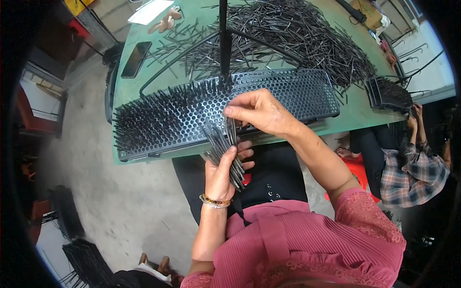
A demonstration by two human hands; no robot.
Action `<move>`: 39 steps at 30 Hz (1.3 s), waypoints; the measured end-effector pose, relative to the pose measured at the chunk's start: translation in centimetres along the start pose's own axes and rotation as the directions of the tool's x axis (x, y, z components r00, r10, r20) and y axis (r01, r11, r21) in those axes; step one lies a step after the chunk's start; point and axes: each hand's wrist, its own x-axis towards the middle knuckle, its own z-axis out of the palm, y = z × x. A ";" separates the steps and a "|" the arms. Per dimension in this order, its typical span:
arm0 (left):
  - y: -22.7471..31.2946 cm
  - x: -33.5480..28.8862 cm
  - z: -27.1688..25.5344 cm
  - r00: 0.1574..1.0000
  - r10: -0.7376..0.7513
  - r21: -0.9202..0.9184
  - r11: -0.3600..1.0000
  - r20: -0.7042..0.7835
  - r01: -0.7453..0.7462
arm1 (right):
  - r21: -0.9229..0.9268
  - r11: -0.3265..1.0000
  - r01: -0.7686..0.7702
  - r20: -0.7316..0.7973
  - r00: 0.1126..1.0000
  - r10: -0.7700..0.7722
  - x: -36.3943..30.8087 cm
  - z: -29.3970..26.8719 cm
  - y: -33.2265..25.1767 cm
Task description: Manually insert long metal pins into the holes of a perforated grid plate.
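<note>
A bundle of thin black rods point(219, 139) is gripped in my left hand point(220, 177), below the front edge of a long black perforated panel point(293, 93). Just above the bundle, my right hand point(266, 114) pinches a black rod between thumb and forefinger. That rod's lower end overlaps the bundle, so I cannot tell whether the two are apart. Rods stand upright in the holes over the panel's left half. Bare holes show from its middle to its right end. A dark upright post point(224, 48) with slanting braces rises behind the panel.
A large heap of loose black rods point(293, 33) covers the back of the green table point(127, 93). A phone point(137, 60) lies at the left edge, near a white sheet point(151, 10). At the right, another person point(415, 168) sits beside a rod-filled panel point(391, 93).
</note>
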 end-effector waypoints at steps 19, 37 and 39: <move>-0.1 0.0 -0.4 0.987 -0.067 0.141 0.986 -0.145 0.087 | -0.007 0.989 0.144 0.004 0.990 -0.144 2.3 -1.2 -0.7; -0.3 -0.6 -0.3 0.983 -0.037 0.131 0.990 -0.177 0.061 | -0.296 0.782 0.549 -0.243 0.748 -0.618 7.0 1.5 0.0; -0.2 -0.6 -0.1 0.985 -0.037 0.135 0.989 -0.171 0.060 | -0.253 0.815 0.522 -0.277 0.768 -0.578 6.6 1.9 -0.1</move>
